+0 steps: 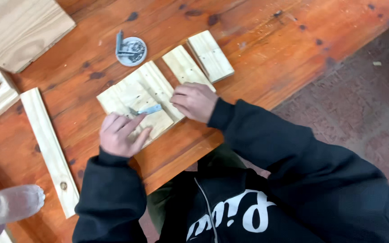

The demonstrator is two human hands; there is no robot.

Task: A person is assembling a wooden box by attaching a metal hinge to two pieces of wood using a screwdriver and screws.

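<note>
My left hand (121,132) rests on a pale wooden panel (133,92) made of joined slats, pinching a small grey metal piece (147,110) that lies across it. My right hand (195,101) presses on the panel's right edge, fingers curled, holding the panel down. Both arms are in dark sleeves. Whether the right hand grips anything small is hidden by its fingers.
Two short pale boards (186,66) (210,56) lie just beyond the panel. A round metal lid with screws (131,50) sits behind. A long pale slat (50,148) lies at left, more boards (19,29) at far left. The table edge (194,157) runs near my body.
</note>
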